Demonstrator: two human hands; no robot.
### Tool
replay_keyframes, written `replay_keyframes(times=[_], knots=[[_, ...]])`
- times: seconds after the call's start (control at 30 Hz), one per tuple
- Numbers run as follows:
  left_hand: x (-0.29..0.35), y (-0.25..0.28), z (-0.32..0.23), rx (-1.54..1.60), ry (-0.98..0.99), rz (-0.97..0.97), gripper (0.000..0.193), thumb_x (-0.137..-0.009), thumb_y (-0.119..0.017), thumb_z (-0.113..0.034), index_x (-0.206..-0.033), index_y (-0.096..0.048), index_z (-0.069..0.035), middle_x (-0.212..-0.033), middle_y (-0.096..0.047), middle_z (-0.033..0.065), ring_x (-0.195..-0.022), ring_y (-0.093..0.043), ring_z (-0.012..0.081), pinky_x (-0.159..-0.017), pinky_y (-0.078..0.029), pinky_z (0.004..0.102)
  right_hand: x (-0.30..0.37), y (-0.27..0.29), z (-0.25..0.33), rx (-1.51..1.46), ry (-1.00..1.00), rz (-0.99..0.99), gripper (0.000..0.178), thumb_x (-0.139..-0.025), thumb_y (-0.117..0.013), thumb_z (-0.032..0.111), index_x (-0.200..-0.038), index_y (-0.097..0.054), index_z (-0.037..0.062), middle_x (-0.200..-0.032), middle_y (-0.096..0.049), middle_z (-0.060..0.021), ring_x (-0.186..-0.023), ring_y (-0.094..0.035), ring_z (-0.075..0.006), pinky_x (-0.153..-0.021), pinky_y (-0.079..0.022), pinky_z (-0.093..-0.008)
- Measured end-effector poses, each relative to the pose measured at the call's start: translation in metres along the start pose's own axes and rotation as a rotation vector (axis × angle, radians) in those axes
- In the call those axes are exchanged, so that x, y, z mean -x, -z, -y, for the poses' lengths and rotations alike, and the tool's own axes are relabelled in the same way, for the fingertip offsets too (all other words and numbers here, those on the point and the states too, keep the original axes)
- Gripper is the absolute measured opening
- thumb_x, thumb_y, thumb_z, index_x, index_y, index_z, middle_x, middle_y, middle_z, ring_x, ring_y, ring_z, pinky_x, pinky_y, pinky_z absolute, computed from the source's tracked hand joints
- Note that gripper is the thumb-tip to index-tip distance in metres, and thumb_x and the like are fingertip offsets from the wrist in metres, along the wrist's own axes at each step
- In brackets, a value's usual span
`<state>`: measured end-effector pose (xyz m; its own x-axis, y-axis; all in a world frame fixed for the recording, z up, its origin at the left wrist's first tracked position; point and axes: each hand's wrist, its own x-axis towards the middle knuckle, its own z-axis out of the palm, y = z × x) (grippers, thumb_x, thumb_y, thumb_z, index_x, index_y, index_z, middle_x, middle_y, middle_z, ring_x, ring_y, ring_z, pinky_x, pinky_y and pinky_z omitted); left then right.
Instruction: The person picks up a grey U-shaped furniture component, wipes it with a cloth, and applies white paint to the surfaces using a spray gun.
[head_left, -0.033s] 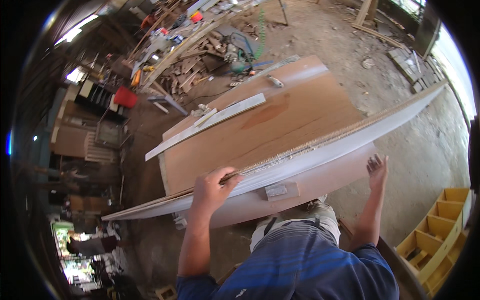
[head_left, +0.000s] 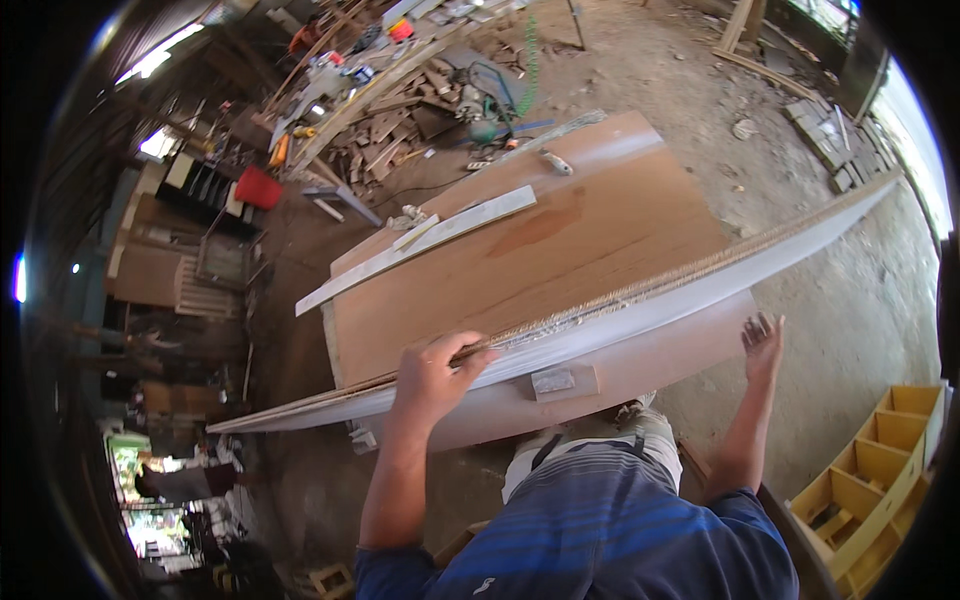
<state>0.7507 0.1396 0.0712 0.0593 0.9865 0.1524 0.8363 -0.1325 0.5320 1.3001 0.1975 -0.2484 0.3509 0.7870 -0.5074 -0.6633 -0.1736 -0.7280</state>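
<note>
The white panel (head_left: 600, 335) stands on edge across the brown tabletop (head_left: 620, 220). The left hand (head_left: 425, 385) grips the panel's upper edge, left of mid-length, with fingers curled over it. The right hand (head_left: 763, 348) is apart from the panel, fingers loosely extended. A small block (head_left: 553, 381) lies on the panel's near side, between the hands.
</note>
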Motion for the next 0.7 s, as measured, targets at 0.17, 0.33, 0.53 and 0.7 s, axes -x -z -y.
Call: replay_keyframes(times=[0.17,0.33,0.53,0.7], knots=[[-0.014,-0.035,-0.044,0.115,0.125,0.002,0.031,-0.088,-0.081,-0.029,-0.098,-0.075,0.000,-0.087,-0.076,0.0142,-0.075,-0.074,0.0203,-0.067,-0.057,0.0311,-0.068,0.039,0.046,-0.032,-0.044,-0.180,0.073,-0.094,-0.059,0.066,-0.130,-0.061,0.0032,-0.118,-0.067,-0.0105,-0.108,-0.062,-0.0229,-0.097,-0.045,-0.0374],[-0.026,-0.049,-0.058,0.065,0.088,-0.056,0.028,-0.087,-0.082,-0.031,-0.093,-0.075,-0.004,-0.082,-0.075,0.0098,-0.069,-0.073,0.0232,-0.062,-0.057,0.0323,-0.122,0.064,0.059,-0.007,-0.069,-0.220,0.074,-0.092,-0.063,0.066,-0.132,-0.060,0.0037,-0.123,-0.065,-0.0105,-0.109,-0.061,-0.0234,-0.098,-0.044,-0.0381],[-0.052,-0.068,-0.090,0.056,0.051,-0.025,0.032,-0.084,-0.084,-0.032,-0.093,-0.075,-0.003,-0.085,-0.076,0.0105,-0.074,-0.075,0.0229,-0.065,-0.058,0.0319,-0.167,0.074,0.057,0.020,-0.123,-0.263,0.085,-0.089,-0.060,0.072,-0.139,-0.056,0.0041,-0.131,-0.061,-0.0110,-0.117,-0.057,-0.0234,-0.100,-0.042,-0.0377],[-0.075,-0.087,-0.121,0.033,0.019,0.023,0.035,-0.081,-0.086,-0.034,-0.091,-0.074,-0.003,-0.086,-0.076,0.0100,-0.076,-0.075,0.0250,-0.066,-0.059,0.0329,-0.198,0.081,0.054,0.044,-0.121,-0.312,0.093,-0.088,-0.056,0.077,-0.145,-0.050,0.0032,-0.140,-0.053,-0.0140,-0.124,-0.053,-0.0267,-0.104,-0.039,-0.0403]])
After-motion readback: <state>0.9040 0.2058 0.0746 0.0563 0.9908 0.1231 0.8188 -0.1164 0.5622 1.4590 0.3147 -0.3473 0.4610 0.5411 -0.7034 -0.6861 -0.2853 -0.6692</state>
